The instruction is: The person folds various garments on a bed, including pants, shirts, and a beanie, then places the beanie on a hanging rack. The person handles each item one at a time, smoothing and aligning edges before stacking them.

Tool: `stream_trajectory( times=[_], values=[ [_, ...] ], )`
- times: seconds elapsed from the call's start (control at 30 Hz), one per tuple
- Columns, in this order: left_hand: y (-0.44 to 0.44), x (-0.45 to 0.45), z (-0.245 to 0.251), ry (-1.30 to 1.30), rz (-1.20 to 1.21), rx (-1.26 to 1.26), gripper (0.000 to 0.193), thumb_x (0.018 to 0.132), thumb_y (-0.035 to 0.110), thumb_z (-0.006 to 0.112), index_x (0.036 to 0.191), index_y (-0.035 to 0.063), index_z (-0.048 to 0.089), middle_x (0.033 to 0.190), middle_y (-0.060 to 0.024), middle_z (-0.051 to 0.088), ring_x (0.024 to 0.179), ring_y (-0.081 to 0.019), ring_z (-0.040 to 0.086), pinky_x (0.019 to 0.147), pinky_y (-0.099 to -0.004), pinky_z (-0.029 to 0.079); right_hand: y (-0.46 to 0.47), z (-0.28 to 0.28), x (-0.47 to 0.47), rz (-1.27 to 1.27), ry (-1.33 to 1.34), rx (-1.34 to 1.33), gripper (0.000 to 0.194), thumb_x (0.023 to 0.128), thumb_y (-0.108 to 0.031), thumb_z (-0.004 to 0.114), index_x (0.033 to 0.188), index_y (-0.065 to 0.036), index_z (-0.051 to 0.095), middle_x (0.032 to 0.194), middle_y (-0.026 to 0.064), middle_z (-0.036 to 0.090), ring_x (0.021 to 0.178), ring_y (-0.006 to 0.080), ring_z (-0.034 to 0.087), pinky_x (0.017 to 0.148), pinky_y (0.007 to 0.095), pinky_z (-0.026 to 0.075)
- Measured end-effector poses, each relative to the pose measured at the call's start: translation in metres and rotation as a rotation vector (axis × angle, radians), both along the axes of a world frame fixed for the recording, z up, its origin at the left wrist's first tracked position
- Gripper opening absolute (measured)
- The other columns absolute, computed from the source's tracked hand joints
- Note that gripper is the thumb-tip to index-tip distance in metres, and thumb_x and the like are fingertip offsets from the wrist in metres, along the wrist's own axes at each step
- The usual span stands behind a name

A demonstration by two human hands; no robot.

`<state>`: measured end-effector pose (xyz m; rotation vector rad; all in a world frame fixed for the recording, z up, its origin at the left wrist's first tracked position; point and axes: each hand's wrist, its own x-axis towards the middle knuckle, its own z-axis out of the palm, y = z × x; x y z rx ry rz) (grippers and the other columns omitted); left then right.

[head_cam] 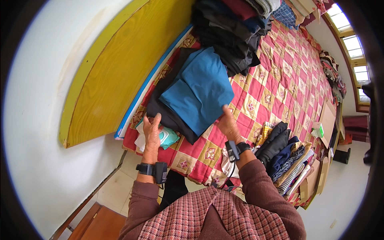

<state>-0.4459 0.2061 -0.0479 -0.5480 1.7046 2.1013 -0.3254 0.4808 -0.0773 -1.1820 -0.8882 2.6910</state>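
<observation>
A folded blue garment [199,87] lies on top of a folded black garment [162,103] on the bed. My left hand [152,132] is at the near left corner of the black garment, thumb and fingers apart and the tips by its edge. Over on the other side, my right hand [228,124] meets the lower right edge of the blue garment with its thumb side; its other fingers are hidden. Partly behind my left hand is a teal soft pack with a white lid [168,137].
A tall pile of dark clothes [228,33] stands beyond the blue garment. Rolled and folded clothes [285,159] line the bed's near right side, beside cardboard [309,180]. A yellow wooden headboard [120,72] rises on the left. The checkered bedspread [279,81] covers the bed.
</observation>
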Motion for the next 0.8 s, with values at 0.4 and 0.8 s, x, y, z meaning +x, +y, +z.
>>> stream_trajectory(
  times=[0.4, 0.8],
  values=[
    [0.01, -0.036, 0.01, 0.248, -0.051, -0.428, 0.069, 0.063, 0.004, 0.07, 0.125, -0.0076, 0.043, 0.122, -0.022, 0.049, 0.11, -0.03, 0.05, 0.096, -0.0334, 0.039, 0.053, 0.08, -0.101, -0.008, 0.071, 1.277, 0.014, 0.07, 0.001, 0.057, 0.083, -0.004, 0.062, 0.074, -0.0023, 0.056, 0.067, 0.008, 0.048, 0.064, 0.022, 0.039],
    [0.007, -0.038, 0.02, 0.264, -0.531, -0.638, 0.096, 0.065, 0.036, 0.076, 0.133, -0.0115, 0.029, 0.132, -0.0319, 0.039, 0.123, -0.0381, 0.04, 0.103, -0.0373, 0.032, 0.045, -0.01, -0.075, 0.008, -0.36, 0.714, 0.078, 0.071, -0.033, 0.074, 0.129, 0.005, 0.039, 0.108, 0.012, 0.056, 0.089, 0.021, 0.057, 0.07, 0.0321, 0.05]
  ],
)
